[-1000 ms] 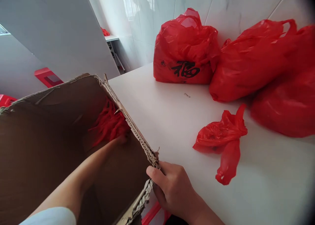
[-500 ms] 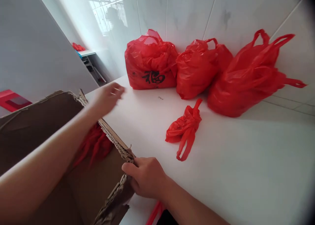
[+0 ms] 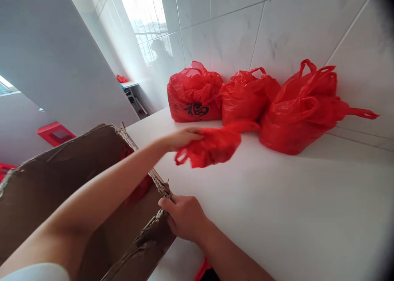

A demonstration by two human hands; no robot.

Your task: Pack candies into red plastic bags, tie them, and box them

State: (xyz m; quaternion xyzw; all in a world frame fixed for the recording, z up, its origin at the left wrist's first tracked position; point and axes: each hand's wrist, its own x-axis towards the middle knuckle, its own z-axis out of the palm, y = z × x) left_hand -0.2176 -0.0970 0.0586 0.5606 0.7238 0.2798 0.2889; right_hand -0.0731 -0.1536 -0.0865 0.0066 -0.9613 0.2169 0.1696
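A tiled wall (image 3: 237, 39) rises at twelve o'clock behind the wide white desk (image 3: 292, 207). At eight o'clock I see a deep cardboard box (image 3: 46, 195), and full red bags (image 3: 246, 102) stand from twelve round to three. Near the middle, over the desk, a smaller red bag (image 3: 212, 151) blurs, the left hand's (image 3: 181, 138) fingers clamped on it. At six, the right hand's (image 3: 186, 217) fingers grip the box's ragged rim.

The person's left arm (image 3: 106, 186) stretches forward and rightward, left hand (image 3: 184, 138) gripping; the right hand (image 3: 186, 217) clenches nearer the body, its thumb (image 3: 167, 204) pointing left
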